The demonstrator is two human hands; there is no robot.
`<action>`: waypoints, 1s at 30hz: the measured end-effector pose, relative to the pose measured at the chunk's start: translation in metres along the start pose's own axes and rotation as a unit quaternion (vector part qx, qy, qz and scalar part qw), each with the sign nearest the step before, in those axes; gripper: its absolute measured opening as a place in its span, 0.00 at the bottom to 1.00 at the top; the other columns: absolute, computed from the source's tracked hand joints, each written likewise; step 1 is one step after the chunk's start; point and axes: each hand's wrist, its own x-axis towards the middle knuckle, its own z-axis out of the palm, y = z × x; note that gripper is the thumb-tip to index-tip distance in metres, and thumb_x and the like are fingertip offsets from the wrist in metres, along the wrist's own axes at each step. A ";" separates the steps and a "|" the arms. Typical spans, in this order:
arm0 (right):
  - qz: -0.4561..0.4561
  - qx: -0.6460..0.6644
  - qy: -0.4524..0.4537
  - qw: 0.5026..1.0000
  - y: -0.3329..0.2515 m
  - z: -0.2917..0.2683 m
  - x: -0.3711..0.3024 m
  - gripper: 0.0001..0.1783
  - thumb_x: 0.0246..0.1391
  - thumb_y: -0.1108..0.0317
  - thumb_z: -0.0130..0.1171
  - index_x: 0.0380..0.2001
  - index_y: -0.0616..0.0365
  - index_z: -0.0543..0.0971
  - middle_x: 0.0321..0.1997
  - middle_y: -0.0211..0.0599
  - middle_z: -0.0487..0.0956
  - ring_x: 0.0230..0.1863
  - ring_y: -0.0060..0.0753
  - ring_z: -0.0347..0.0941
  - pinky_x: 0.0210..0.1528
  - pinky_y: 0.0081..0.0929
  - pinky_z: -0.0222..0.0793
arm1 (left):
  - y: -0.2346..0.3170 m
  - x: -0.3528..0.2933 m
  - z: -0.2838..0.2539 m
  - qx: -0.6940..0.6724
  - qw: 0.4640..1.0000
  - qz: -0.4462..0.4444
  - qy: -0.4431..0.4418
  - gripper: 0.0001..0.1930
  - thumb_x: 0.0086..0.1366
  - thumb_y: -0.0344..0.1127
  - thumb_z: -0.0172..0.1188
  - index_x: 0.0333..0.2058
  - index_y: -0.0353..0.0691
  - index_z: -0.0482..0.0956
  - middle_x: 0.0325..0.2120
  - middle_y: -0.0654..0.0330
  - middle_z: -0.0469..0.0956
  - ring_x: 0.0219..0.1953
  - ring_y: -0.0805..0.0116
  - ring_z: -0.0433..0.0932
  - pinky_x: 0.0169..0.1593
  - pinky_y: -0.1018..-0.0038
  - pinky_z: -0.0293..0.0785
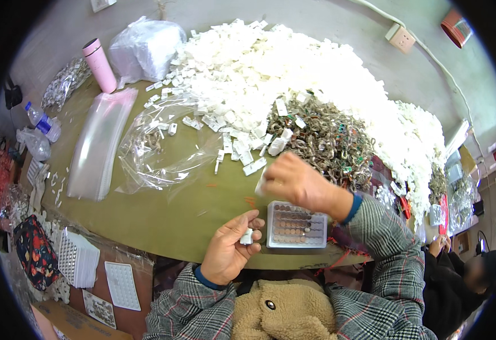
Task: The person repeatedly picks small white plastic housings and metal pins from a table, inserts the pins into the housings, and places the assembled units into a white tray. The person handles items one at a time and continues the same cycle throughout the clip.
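My left hand (231,246) is at the table's near edge, its fingers pinching a small white plastic piece (247,236). My right hand (296,182) hovers above and beyond a clear compartment tray (296,225) of small brown and copper rings, fingers closed on another small white piece (261,182), slightly blurred. A heap of white plastic pieces (282,68) and a pile of metal rings (327,139) lie just beyond my right hand.
A pink bottle (100,65), a stack of clear bags (100,141) and an opened clear bag (163,150) sit at the left on the green table (146,209). White grid trays (77,258) stand below the table's edge. Another person sits at the lower right (457,266).
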 end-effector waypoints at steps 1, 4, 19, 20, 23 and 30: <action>-0.022 0.014 -0.011 1.000 -0.015 -0.005 -0.004 0.08 0.44 0.66 0.60 0.32 0.51 0.77 0.34 0.32 0.72 0.39 0.35 0.71 0.45 0.35 0.66 | 0.000 0.002 -0.001 -0.021 1.000 0.002 -0.019 0.16 0.75 0.38 0.51 0.53 0.34 0.75 0.35 0.62 0.79 0.36 0.73 0.79 0.35 0.78 0.82; -0.091 0.034 0.008 0.995 -0.049 -0.012 -0.007 0.08 0.44 0.66 0.61 0.29 0.54 0.77 0.34 0.34 0.73 0.39 0.36 0.73 0.46 0.36 0.70 | 0.001 0.006 -0.008 0.017 0.997 -0.023 -0.073 0.16 0.75 0.39 0.50 0.51 0.32 0.75 0.36 0.62 0.79 0.35 0.74 0.79 0.35 0.78 0.83; 0.267 -0.088 0.138 0.950 0.061 -0.028 -0.004 0.14 0.43 0.83 0.54 0.32 0.59 0.82 0.34 0.41 0.79 0.41 0.44 0.74 0.45 0.38 0.66 | 0.010 -0.006 -0.022 -0.025 0.997 -0.017 -0.076 0.11 0.71 0.31 0.54 0.49 0.33 0.72 0.42 0.53 0.75 0.34 0.71 0.72 0.33 0.78 0.70; 0.332 -0.090 0.125 0.931 0.070 -0.030 -0.005 0.13 0.43 0.83 0.54 0.31 0.59 0.82 0.34 0.41 0.79 0.42 0.43 0.74 0.48 0.39 0.65 | 0.010 -0.006 -0.023 -0.025 0.997 -0.019 -0.070 0.11 0.72 0.31 0.54 0.49 0.34 0.72 0.41 0.53 0.75 0.34 0.72 0.72 0.32 0.78 0.69; 0.266 -0.240 0.014 0.933 0.078 -0.019 0.002 0.10 0.43 0.80 0.56 0.29 0.56 0.81 0.32 0.38 0.78 0.43 0.39 0.74 0.52 0.41 0.62 | 0.007 -0.003 -0.022 -0.015 0.997 -0.029 -0.065 0.10 0.72 0.32 0.54 0.49 0.36 0.73 0.41 0.55 0.75 0.33 0.74 0.72 0.32 0.78 0.69; 0.153 -0.217 -0.044 0.963 0.016 0.035 0.011 0.10 0.42 0.67 0.64 0.29 0.53 0.74 0.29 0.32 0.75 0.35 0.33 0.73 0.45 0.32 0.65 | 0.007 -0.006 -0.025 -0.017 0.999 -0.031 -0.030 0.10 0.72 0.31 0.53 0.49 0.35 0.72 0.40 0.55 0.76 0.32 0.73 0.71 0.30 0.79 0.67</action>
